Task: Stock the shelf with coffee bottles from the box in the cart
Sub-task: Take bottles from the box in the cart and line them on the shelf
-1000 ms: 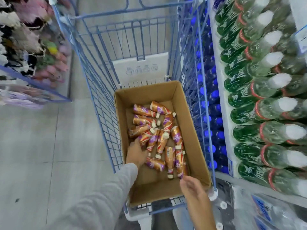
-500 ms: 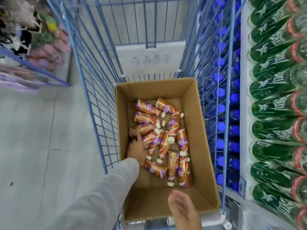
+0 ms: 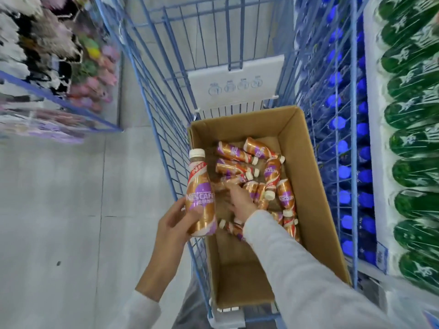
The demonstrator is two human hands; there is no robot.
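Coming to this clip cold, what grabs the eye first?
The upright coffee bottle gripped in the left hand, at the blue cart's left wall. Next, the right hand reaching into the cardboard box among a heap of lying bottles. Green bottles crowd the far right.

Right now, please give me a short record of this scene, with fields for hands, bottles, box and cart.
left hand: grips one coffee bottle upright, over the cart's left wall
right hand: inside box, among lying bottles; grip blurred
box: open cardboard, in cart
cart: blue wire
right side: green bottles
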